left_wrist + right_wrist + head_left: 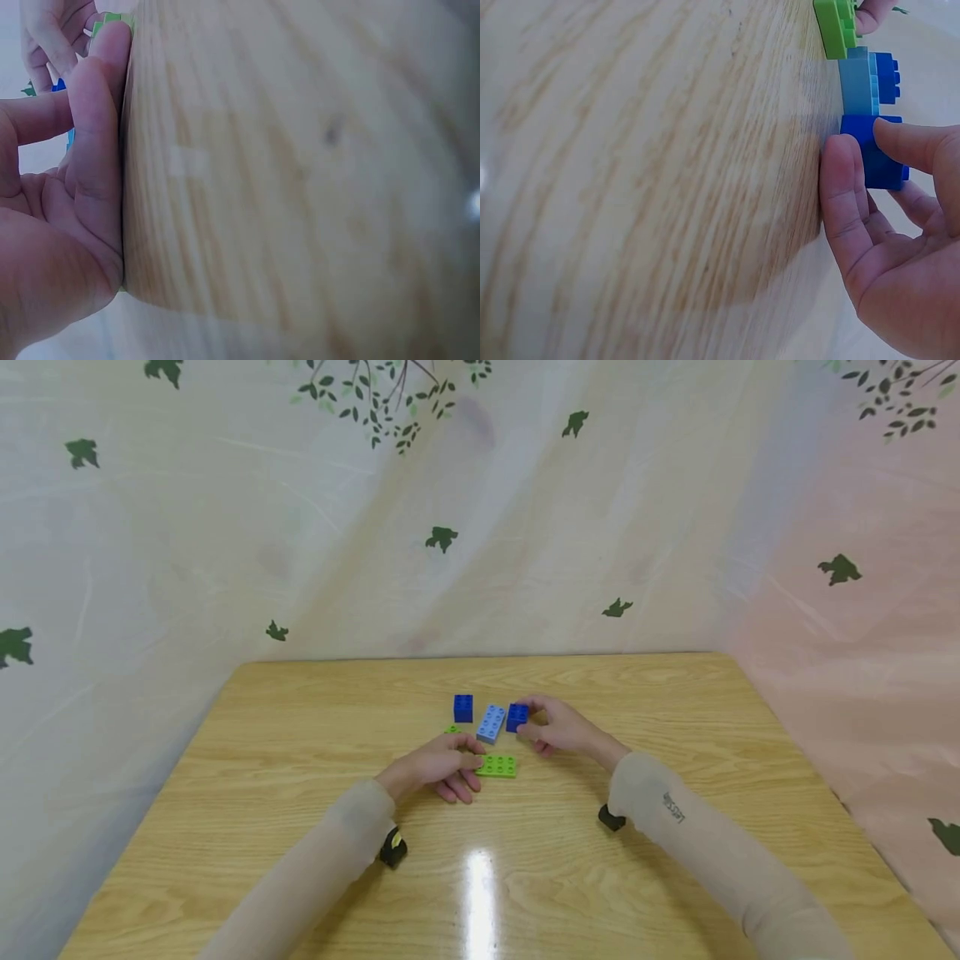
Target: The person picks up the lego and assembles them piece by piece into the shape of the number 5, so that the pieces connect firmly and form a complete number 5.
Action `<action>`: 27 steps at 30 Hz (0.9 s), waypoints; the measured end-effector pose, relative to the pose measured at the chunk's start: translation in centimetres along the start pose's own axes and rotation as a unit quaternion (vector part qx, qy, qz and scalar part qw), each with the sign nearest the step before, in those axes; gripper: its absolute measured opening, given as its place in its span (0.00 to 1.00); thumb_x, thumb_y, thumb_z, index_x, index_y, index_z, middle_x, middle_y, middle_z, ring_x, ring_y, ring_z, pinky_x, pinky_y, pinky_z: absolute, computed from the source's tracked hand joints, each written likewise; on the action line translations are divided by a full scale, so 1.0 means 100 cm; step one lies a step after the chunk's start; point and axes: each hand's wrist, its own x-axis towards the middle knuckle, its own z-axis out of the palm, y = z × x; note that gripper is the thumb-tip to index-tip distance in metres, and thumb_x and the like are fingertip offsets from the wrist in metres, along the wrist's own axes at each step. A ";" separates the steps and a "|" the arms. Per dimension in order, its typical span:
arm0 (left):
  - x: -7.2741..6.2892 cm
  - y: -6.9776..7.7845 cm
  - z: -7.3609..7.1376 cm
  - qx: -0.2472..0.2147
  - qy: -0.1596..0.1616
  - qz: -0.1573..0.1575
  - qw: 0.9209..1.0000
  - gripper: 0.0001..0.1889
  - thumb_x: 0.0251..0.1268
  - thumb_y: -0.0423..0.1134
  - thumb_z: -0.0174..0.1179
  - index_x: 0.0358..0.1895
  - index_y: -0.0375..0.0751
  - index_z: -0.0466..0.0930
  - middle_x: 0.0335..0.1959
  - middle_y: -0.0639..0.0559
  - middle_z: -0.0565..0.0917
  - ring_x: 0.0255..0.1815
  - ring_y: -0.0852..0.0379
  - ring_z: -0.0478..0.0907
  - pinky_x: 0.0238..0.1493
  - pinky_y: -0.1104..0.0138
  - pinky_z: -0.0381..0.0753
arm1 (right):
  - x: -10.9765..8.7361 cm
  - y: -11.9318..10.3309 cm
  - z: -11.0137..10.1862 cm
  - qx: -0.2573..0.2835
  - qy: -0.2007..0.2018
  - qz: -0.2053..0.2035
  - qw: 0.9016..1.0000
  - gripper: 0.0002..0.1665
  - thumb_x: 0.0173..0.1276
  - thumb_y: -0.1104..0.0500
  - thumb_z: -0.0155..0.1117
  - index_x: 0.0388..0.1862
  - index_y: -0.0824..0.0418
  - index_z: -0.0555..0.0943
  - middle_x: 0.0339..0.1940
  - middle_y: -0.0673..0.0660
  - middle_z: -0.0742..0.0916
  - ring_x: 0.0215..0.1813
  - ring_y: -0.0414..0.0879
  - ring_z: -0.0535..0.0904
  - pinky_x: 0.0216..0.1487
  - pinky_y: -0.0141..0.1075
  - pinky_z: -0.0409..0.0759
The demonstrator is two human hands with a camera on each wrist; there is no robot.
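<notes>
My right hand [558, 727] pinches a dark blue block [517, 717] with square sides and studs on top, thumb on its near side. In the right wrist view that blue block [874, 154] stands studs up, with the little-finger side of the hand along the table. My left hand [442, 766] holds the left end of a lime green brick [498, 767], thumb at its studs and index finger at its far corner. Between the hands lies a long light blue brick [491, 724], slightly slanted, close beside the right-hand block.
Another dark blue block [463, 708] stands behind the left hand. A second green piece [452, 728] peeks out past that hand, mostly hidden. The wooden table [300, 718] meets a leaf-patterned cloth [360, 568] at its back edge.
</notes>
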 end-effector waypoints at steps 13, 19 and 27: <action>-0.004 0.003 0.006 0.001 0.012 -0.004 1.000 0.16 0.77 0.42 0.55 0.62 0.43 0.72 0.36 0.40 0.87 0.27 0.49 0.87 0.24 0.63 0.85 | -0.005 0.002 -0.001 0.001 -0.003 0.009 1.000 0.28 0.76 0.58 0.63 0.72 0.55 0.70 0.63 0.61 0.75 0.33 0.51 0.81 0.34 0.42 0.86; -0.002 0.003 0.006 0.000 0.011 -0.015 1.000 0.16 0.78 0.42 0.54 0.63 0.45 0.72 0.36 0.40 0.86 0.28 0.48 0.87 0.24 0.62 0.85 | -0.009 0.003 -0.003 0.018 -0.005 0.002 1.000 0.30 0.76 0.57 0.63 0.74 0.58 0.69 0.63 0.63 0.75 0.33 0.51 0.82 0.34 0.41 0.86; -0.002 0.006 0.009 0.017 0.016 -0.005 1.000 0.20 0.78 0.40 0.52 0.68 0.51 0.75 0.34 0.40 0.87 0.24 0.50 0.86 0.23 0.60 0.86 | -0.018 -0.008 -0.001 0.032 -0.030 -0.014 0.999 0.30 0.76 0.56 0.64 0.74 0.57 0.69 0.64 0.63 0.74 0.36 0.53 0.83 0.36 0.43 0.86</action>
